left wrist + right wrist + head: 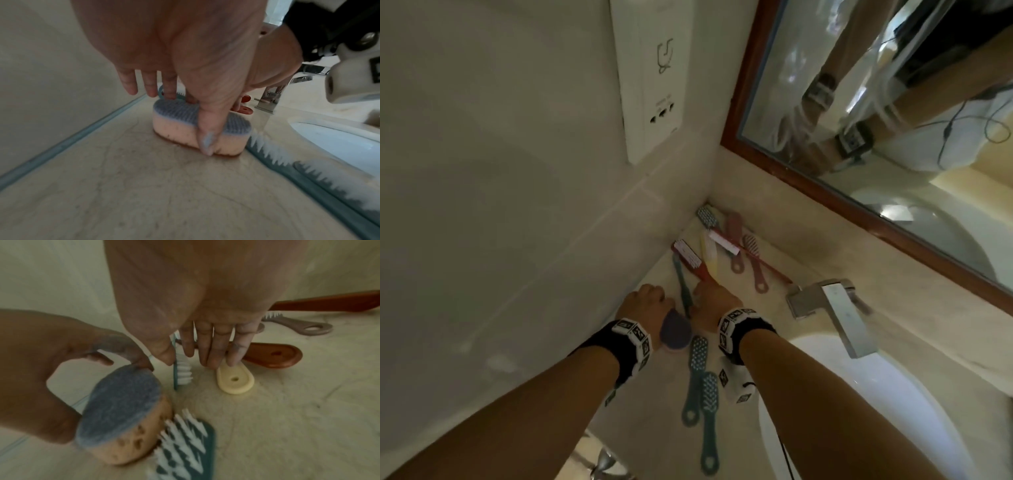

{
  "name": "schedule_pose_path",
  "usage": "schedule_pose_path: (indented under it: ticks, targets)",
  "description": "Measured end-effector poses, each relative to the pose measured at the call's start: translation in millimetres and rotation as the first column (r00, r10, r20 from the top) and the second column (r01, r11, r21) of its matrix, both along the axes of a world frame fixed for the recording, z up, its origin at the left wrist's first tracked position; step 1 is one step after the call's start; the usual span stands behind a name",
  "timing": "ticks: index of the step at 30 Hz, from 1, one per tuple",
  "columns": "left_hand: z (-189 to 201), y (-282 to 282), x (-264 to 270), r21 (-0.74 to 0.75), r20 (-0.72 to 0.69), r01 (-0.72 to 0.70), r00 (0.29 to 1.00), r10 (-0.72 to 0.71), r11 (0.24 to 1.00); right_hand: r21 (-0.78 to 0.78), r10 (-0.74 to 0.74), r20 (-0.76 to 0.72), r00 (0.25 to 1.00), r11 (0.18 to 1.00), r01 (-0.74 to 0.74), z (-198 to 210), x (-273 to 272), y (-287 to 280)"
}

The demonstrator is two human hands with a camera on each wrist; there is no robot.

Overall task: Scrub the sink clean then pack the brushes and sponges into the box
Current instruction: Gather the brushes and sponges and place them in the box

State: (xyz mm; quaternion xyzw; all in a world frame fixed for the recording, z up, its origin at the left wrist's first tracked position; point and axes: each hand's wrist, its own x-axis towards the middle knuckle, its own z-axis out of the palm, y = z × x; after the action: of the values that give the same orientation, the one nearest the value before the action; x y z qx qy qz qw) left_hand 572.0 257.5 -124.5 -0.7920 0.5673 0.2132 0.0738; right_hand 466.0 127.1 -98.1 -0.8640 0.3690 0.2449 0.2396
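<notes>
My left hand [187, 120] pinches an oval sponge [179, 134] with a blue-grey scrub top and a peach body, thumb on the near side and fingers behind. The sponge sits low on the marble counter [144, 194]. Beside it, my right hand [174, 356] reaches down, thumb and index finger pinching a thin teal brush [182, 369] that stands on its edge. The other fingertips rest by a yellow brush handle [235, 381] and a red brush handle [273, 355]. Two teal long-handled brushes [700, 373] lie between my wrists. The white sink [859, 421] is at the right.
Several more brushes, pink, red and teal, lie piled in the counter corner [722, 243] against the wall. A chrome faucet [832, 308] stands behind the sink. A framed mirror [876, 102] hangs at the right and a white wall panel [654, 75] hangs above the corner.
</notes>
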Motion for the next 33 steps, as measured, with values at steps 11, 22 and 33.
schedule_pose_path:
  ticks: [11, 22, 33]
  targets:
    - [-20, 28, 4, 0.024, -0.094, -0.228, 0.969, 0.229, 0.973, -0.089, 0.048, 0.017, 0.999, 0.995, -0.047, -7, -10, 3]
    - [13, 34, 3, -0.006, -0.169, -0.421, 0.894, 0.414, 0.907, 0.07, -0.214, 0.379, 0.9, 0.977, 0.203, 52, -31, -17]
    - [148, -1, -35, -0.273, -0.324, -0.51, 0.847, 0.421, 0.816, 0.168, -0.298, 0.591, 0.75, 0.954, 0.247, 142, -79, -32]
